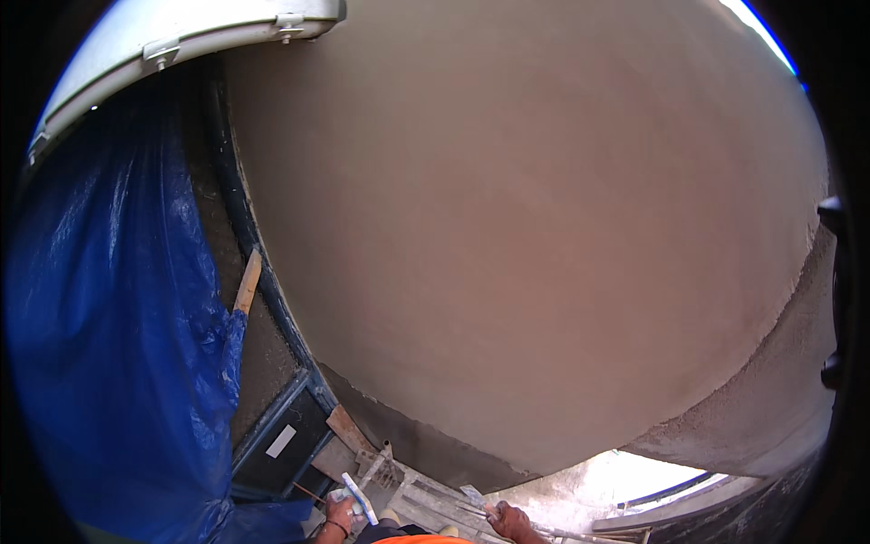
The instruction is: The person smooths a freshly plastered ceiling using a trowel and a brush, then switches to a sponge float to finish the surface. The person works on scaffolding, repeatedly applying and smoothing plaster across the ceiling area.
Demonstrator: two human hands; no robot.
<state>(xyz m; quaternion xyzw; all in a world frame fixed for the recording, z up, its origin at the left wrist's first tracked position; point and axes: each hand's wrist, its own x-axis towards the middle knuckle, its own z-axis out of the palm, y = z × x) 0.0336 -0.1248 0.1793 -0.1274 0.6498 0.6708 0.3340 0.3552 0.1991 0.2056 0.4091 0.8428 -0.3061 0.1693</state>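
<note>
At the lower edge, my left hand is closed around a flat tool with a long, pale blade, seen nearly edge-on; its handle is hidden by the fingers. My right hand, to the right of it, grips a small trowel whose light blade points up and left. Both tools are apart from the wall, which is coated in smooth grey-brown plaster and fills most of the view. A darker, rougher band runs along the wall's lower left edge.
A blue tarp hangs at the left, with a wooden stick beside it. A dark post borders the plaster. Scaffold planks lie below, around my feet. A white gutter crosses the upper left. Bright light enters at lower right.
</note>
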